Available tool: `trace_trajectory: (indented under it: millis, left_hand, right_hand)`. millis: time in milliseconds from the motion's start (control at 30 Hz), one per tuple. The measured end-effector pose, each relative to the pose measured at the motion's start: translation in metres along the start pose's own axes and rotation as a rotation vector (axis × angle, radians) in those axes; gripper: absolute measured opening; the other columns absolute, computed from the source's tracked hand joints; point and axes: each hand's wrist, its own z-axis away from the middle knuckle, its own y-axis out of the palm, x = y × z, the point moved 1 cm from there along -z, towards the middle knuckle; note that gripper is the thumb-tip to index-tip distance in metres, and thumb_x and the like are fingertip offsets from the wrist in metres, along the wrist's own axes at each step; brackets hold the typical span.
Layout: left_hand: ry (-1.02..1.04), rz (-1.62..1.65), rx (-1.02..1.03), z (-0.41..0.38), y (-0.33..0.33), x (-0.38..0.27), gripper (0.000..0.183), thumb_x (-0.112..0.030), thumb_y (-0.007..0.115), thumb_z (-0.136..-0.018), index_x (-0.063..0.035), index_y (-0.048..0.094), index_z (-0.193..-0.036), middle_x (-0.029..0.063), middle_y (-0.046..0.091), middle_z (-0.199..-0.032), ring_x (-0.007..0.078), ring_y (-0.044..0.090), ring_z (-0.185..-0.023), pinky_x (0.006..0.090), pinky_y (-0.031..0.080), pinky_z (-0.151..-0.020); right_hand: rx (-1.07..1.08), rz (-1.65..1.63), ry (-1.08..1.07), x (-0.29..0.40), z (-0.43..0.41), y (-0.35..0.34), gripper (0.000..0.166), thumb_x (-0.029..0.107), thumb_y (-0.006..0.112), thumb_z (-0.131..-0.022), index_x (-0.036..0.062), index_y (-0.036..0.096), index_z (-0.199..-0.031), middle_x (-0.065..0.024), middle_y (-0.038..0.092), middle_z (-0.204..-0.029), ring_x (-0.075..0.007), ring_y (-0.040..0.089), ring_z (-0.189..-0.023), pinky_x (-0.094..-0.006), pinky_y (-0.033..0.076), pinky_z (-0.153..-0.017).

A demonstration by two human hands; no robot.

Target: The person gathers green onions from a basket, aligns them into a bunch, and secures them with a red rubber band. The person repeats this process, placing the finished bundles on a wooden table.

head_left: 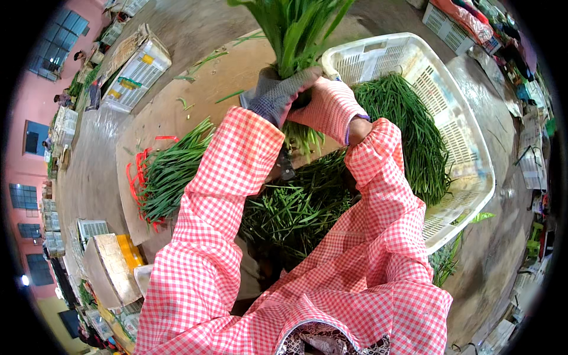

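A bundle of long green leafy stalks, likely garlic chives, stands upright with its leaves away from me. Both of my gloved hands close around its lower part. My left hand, in a grey knit glove, grips it from the left; my right hand, in a pink knit glove, holds it from the right. Pale stalk ends hang below the hands. A dark-handled tool shows partly beneath my left wrist. To the left, a green bunch lies beside red ties on the board.
A white plastic crate at right holds long green leaves. Loose dark green leaves lie in front of my lap. Another crate stands at upper left, and a cardboard box at lower left. Distant people are at the left edge.
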Motion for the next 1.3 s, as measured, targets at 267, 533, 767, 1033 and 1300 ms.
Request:
trace_trajectory:
  millis: [267, 533, 767, 1033, 1300]
  left_hand:
    - [-0.077, 0.686, -0.173, 0.011, -0.075, -0.029, 0.019, -0.022, 0.061, -0.083, -0.0048, 0.06, -0.091, 0.0074, 0.063, -0.085, 0.0214, 0.062, -0.085, 0.0385, 0.052, -0.077]
    - [0.116, 0.951, -0.416, 0.054, -0.163, -0.005, 0.016, -0.015, 0.061, -0.083, -0.001, 0.057, -0.089, 0.0065, 0.06, -0.083, 0.0223, 0.059, -0.082, 0.0369, 0.052, -0.084]
    - [0.114, 0.958, -0.436, 0.162, -0.215, -0.016, 0.014, -0.023, 0.057, -0.087, -0.0096, 0.059, -0.09, 0.002, 0.061, -0.089, 0.0206, 0.058, -0.092, 0.0525, 0.045, -0.089]
    - [0.247, 1.009, -0.801, 0.267, -0.276, 0.074, 0.017, -0.019, 0.054, -0.088, -0.0028, 0.054, -0.09, 0.0067, 0.057, -0.087, 0.0198, 0.055, -0.086, 0.039, 0.047, -0.087]
    - [0.132, 1.04, -0.676, 0.209, -0.287, 0.053, 0.023, -0.031, 0.054, -0.088, -0.0095, 0.06, -0.092, 0.0051, 0.064, -0.092, 0.024, 0.06, -0.091, 0.0425, 0.049, -0.083]
  right_hand:
    - [-0.462, -0.471, 0.116, 0.015, 0.049, -0.039, 0.024, 0.013, 0.056, -0.083, 0.0004, 0.064, -0.102, -0.0145, 0.066, -0.099, -0.0195, 0.065, -0.083, -0.026, 0.05, -0.074]
    - [-0.143, -0.825, 0.344, 0.011, 0.089, 0.033, 0.039, 0.016, 0.063, -0.08, -0.0035, 0.057, -0.114, -0.0109, 0.065, -0.101, -0.0153, 0.06, -0.089, -0.0244, 0.047, -0.078]
    - [0.074, -1.076, 0.422, 0.091, 0.081, 0.094, 0.034, 0.012, 0.062, -0.081, -0.0042, 0.059, -0.111, -0.0113, 0.065, -0.097, -0.0135, 0.06, -0.086, -0.0256, 0.048, -0.076]
    - [0.378, -0.608, 0.244, 0.158, 0.098, 0.167, 0.041, 0.028, 0.06, -0.079, -0.0021, 0.06, -0.108, -0.0194, 0.066, -0.088, -0.0271, 0.064, -0.085, -0.032, 0.049, -0.077]
    - [0.302, -0.793, 0.401, 0.157, 0.07, 0.159, 0.036, 0.023, 0.058, -0.082, -0.0027, 0.061, -0.106, -0.0136, 0.067, -0.088, -0.0169, 0.063, -0.079, -0.028, 0.049, -0.071]
